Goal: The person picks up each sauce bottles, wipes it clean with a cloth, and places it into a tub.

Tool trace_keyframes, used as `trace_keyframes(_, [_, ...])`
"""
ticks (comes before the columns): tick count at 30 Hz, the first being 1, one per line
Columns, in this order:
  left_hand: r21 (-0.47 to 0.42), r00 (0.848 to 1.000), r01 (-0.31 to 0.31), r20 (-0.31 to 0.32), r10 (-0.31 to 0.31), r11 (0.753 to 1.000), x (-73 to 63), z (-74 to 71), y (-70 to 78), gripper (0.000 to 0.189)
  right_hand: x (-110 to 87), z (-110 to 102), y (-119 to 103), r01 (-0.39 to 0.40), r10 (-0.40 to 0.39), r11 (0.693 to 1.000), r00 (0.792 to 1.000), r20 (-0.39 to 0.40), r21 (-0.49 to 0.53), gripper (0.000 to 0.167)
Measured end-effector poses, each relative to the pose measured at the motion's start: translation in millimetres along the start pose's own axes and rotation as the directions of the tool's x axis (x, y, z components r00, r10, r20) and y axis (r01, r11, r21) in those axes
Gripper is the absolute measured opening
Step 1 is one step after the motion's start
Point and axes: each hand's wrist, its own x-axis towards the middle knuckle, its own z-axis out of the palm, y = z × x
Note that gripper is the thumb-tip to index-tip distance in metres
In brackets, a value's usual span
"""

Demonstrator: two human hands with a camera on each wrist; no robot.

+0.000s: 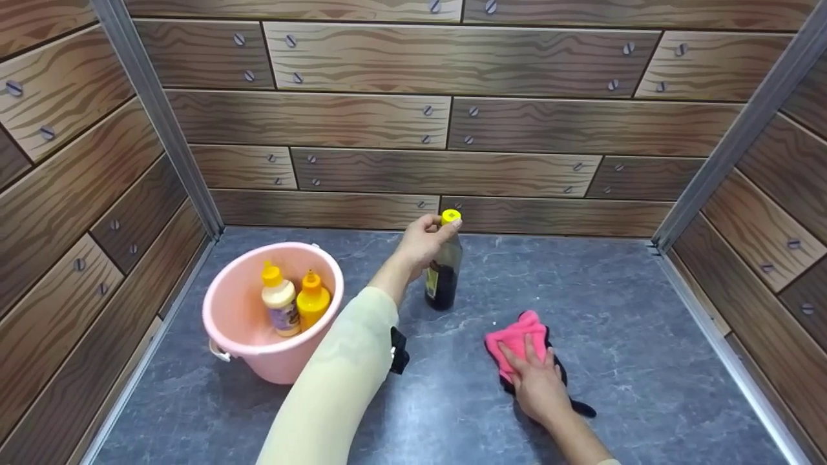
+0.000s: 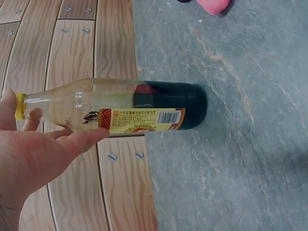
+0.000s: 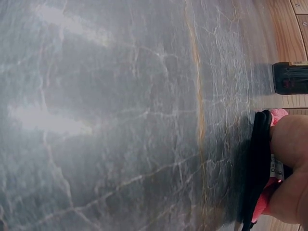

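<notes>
While my left hand [image 1: 423,242] pinched the bottle [image 1: 443,271] cap, bottle upright below my fingers, right hand [image 1: 536,384] lay flat on the cloth [image 1: 515,338]; I judged a lower neck grip steadier.

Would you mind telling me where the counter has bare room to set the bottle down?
The grey counter is bare between the pink cloth and the right wall, and along the front edge. It is crowded on the left, where the pink bucket stands close beside the left hand and the bottle.
</notes>
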Motion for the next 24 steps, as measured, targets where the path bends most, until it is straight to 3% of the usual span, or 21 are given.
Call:
trace_keyframes(10, [0.046, 0.998, -0.005, 0.057, 0.002, 0.999, -25.6, -10.6, -8.3, 0.038, 1.0, 1.7, 2.1, 0.016, -0.016, 1.0, 1.0, -0.003, 0.004, 0.052])
trace_keyframes(17, [-0.009, 0.995, 0.004, 0.103, -0.003, 1.0, -48.6, -19.7, -14.4, 0.04, 0.6, 1.9, 4.4, 0.031, -0.031, 0.999, 0.999, -0.015, -0.012, 0.053])
trace_keyframes(24, [-0.006, 0.997, 0.002, 0.081, -0.001, 1.0, -70.5, -32.1, -19.5, 0.038, 1.2, 3.2, 2.2, 0.043, -0.043, 0.999, 0.999, -0.022, -0.006, 0.053])
